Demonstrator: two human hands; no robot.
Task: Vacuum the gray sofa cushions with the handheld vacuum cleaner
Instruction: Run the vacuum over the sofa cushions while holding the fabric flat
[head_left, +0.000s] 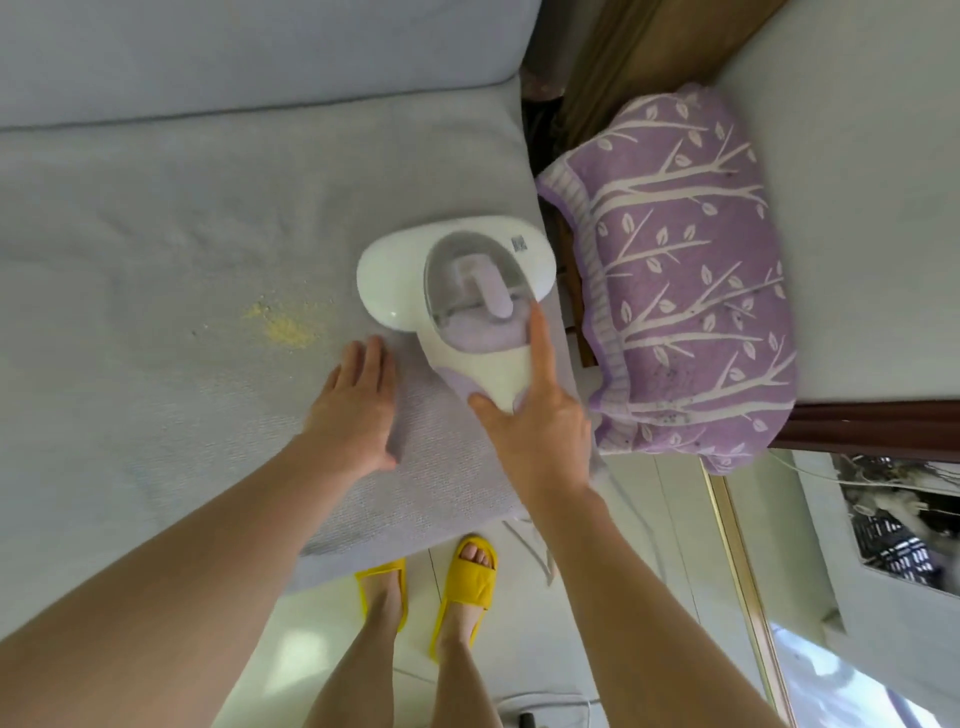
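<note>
Clearly the white-and-lilac hard-plastic handheld vacuum cleaner (457, 275) on the gray sofa seat cushion (156, 234) looks rigid, smooth, light enough one-handed; right hand (535, 415) grips its tapered rear handle, index finger extended, left hand (358, 410) flat, fingers straight, pressing fabric beside it.

The right hand (540, 421) holds the handle of the white vacuum (457, 291), index finger stretched along its top, the head resting on the gray cushion (156, 208). The left hand (358, 410) lies flat on the cushion at the vacuum's 8 o'clock. Yellow crumbs (283, 325) lie at its 9 o'clock, a purple towel (685, 270) at 3 o'clock.
</note>
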